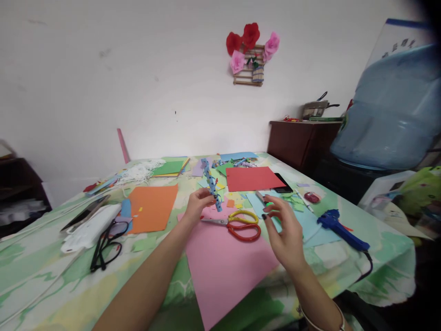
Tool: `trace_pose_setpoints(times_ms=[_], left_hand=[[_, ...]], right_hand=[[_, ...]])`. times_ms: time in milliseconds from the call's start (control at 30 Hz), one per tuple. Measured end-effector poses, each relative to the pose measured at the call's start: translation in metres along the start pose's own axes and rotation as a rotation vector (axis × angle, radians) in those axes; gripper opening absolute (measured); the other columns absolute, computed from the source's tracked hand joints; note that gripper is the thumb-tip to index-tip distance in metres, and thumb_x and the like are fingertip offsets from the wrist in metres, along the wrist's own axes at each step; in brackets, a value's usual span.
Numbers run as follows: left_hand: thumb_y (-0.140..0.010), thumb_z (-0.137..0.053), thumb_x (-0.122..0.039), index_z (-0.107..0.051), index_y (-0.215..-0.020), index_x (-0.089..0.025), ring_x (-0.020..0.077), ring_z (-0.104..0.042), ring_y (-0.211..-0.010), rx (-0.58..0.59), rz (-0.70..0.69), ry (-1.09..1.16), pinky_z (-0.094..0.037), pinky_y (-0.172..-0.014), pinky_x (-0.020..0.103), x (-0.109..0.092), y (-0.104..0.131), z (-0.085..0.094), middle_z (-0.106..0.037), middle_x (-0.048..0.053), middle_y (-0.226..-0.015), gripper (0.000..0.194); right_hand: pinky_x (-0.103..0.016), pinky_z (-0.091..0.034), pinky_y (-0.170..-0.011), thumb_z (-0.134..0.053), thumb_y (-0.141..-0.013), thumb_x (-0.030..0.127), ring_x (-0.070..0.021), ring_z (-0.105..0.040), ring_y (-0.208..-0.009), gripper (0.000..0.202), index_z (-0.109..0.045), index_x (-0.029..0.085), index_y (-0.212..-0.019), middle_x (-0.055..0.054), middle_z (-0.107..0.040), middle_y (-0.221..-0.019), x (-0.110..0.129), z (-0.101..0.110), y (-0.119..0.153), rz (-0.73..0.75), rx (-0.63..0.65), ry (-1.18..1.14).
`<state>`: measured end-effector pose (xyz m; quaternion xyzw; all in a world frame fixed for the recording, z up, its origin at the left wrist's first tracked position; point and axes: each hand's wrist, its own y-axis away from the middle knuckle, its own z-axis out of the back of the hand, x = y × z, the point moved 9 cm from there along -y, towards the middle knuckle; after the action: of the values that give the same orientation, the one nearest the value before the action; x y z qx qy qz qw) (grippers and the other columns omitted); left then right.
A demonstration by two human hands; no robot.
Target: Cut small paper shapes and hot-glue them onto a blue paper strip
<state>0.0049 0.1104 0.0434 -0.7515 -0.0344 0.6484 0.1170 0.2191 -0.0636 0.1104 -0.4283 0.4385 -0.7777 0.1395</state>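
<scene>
A narrow blue strip [209, 177] with dark spots stands nearly upright, its lower part pinched in my left hand [199, 205]. My right hand [283, 227] is raised over the light blue paper [324, 233], fingers curved and apart. Just beyond its fingertips is a grey-bladed cutter [261, 197] with a bit of green by it; I see no clear grip on it. Scissors with one yellow and one red handle [244, 232] lie between my hands on the pink paper [227, 271], blades pointing left.
Orange paper [151, 209], black glasses [106, 243] and a white power strip [91, 227] lie left. Red paper [250, 178] and a phone [283, 183] are farther back. A blue glue gun [342, 230] rests at right, its cord over the edge. Paper scraps surround the strip.
</scene>
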Motion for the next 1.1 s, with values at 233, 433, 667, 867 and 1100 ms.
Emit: trace_pose_setpoints(times_ms=[233,433,667,867,1100], left_hand=[[-0.055,-0.063,-0.023,-0.069,-0.077,-0.013,0.0216,-0.064,-0.075,-0.157,-0.022,-0.285,-0.050,-0.070,0.033,0.008,-0.014,0.031,-0.071,0.008,-0.081,0.024],[-0.061,-0.060,-0.021,-0.070,-0.085,-0.016,0.0268,-0.063,-0.089,-0.333,-0.056,-0.640,-0.044,-0.080,0.034,-0.001,-0.020,0.070,-0.071,0.010,-0.088,0.026],[-0.068,-0.060,-0.022,-0.061,-0.105,-0.013,0.0322,-0.061,-0.092,-0.385,-0.026,-0.971,-0.042,-0.080,0.038,0.001,-0.023,0.091,-0.069,0.017,-0.092,0.038],[-0.072,-0.056,-0.024,-0.060,-0.101,-0.009,0.0375,-0.054,-0.107,-0.394,-0.098,-1.093,-0.039,-0.086,0.045,-0.015,-0.018,0.078,-0.061,0.025,-0.108,0.032],[-0.083,-0.049,-0.040,-0.053,-0.117,-0.019,0.0250,-0.043,-0.121,0.366,-0.979,-0.930,-0.027,-0.103,0.040,-0.082,0.106,-0.110,-0.056,0.011,-0.124,0.040]], right_hand=[[-0.038,-0.048,-0.082,-0.049,-0.087,0.022,-0.0220,-0.057,-0.097,0.017,-0.064,0.022,-0.095,-0.009,-0.059,-0.105,-0.035,-0.046,0.015,-0.081,0.242,0.008],[-0.037,-0.046,-0.084,-0.048,-0.083,0.013,-0.0210,-0.059,-0.098,0.022,-0.064,0.022,-0.095,-0.007,-0.062,-0.108,-0.047,-0.063,0.028,-0.169,0.340,-0.040],[-0.038,-0.045,-0.086,-0.047,-0.082,0.012,-0.0219,-0.058,-0.101,0.026,-0.066,0.023,-0.096,-0.006,-0.063,-0.110,-0.046,-0.064,0.028,-0.197,0.370,-0.029],[-0.038,-0.045,-0.089,-0.047,-0.080,0.008,-0.0209,-0.057,-0.105,0.029,-0.065,0.023,-0.097,-0.006,-0.063,-0.112,-0.042,-0.066,0.025,-0.169,0.401,-0.016],[-0.030,-0.052,-0.075,-0.048,-0.084,0.012,-0.0166,-0.064,-0.083,0.025,-0.070,0.019,-0.075,-0.004,-0.070,-0.080,-0.012,-0.095,0.010,0.157,0.537,0.258]])
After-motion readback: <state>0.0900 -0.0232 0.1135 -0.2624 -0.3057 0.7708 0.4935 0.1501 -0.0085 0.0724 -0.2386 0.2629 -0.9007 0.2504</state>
